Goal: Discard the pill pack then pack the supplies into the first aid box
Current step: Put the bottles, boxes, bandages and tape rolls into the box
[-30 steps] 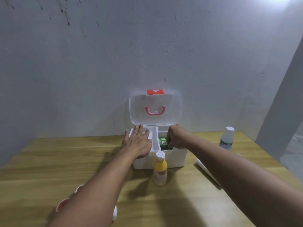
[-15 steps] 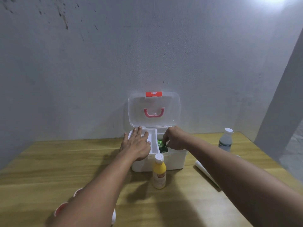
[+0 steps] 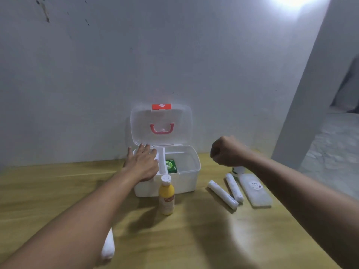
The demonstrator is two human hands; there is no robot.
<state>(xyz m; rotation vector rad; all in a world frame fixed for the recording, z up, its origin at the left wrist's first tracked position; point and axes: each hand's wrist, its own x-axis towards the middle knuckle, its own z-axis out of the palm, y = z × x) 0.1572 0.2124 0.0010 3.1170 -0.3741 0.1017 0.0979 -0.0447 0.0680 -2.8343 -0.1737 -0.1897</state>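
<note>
The white first aid box [image 3: 191,181] stands open at the back of the wooden table, its clear lid [image 3: 161,124] upright against the wall. A green pack [image 3: 171,166] lies inside its right compartment. My left hand [image 3: 142,164] rests flat, fingers spread, on the box's left rim. My right hand [image 3: 226,151] hovers to the right of the box, fingers curled, with nothing visible in it. A yellow bottle [image 3: 166,197] stands just in front of the box. Two white rolls [image 3: 222,194] [image 3: 234,187] and a flat clear pouch [image 3: 254,190] lie to the right.
A clear bottle [image 3: 238,169] is mostly hidden behind my right wrist. A white object [image 3: 108,245] peeks out under my left forearm near the table's front. The grey wall [image 3: 97,74] stands right behind the box. The table's edge [image 3: 303,226] runs under my right arm.
My right hand has come out of the box's right compartment and moved right, leaving the green pack inside. The left hand stays on the box.
</note>
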